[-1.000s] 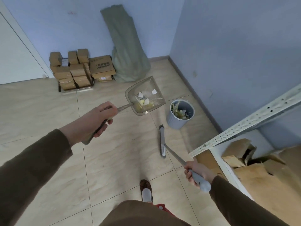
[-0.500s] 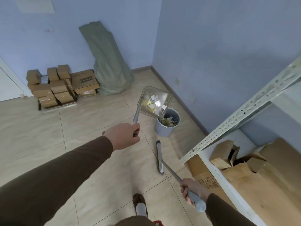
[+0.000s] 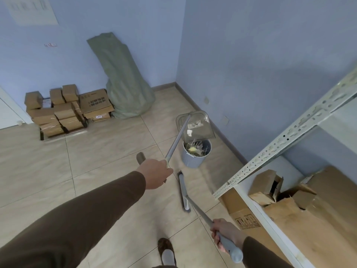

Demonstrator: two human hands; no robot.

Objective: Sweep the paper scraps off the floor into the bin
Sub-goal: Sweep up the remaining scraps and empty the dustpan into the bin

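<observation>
A clear plastic dustpan (image 3: 197, 125) on a long grey handle is tipped mouth-down right over a small grey bin (image 3: 195, 157) near the right wall. My left hand (image 3: 155, 176) grips that handle. One white scrap clings inside the pan, and yellow and pale paper scraps (image 3: 195, 148) fill the bin. My right hand (image 3: 224, 234) holds the grey broom handle low at the right. The broom head (image 3: 184, 191) rests on the tiled floor just in front of the bin.
A stack of cardboard boxes (image 3: 63, 111) and a green sack (image 3: 123, 78) stand against the far wall. A white metal shelf (image 3: 286, 136) with torn cardboard (image 3: 301, 207) juts in from the right. My shoe (image 3: 167, 251) is on the tiles at the bottom.
My left hand has swung the dustpan rightward over the bin and tipped it steeply, so most scraps have dropped in. The broom has stayed on the floor.
</observation>
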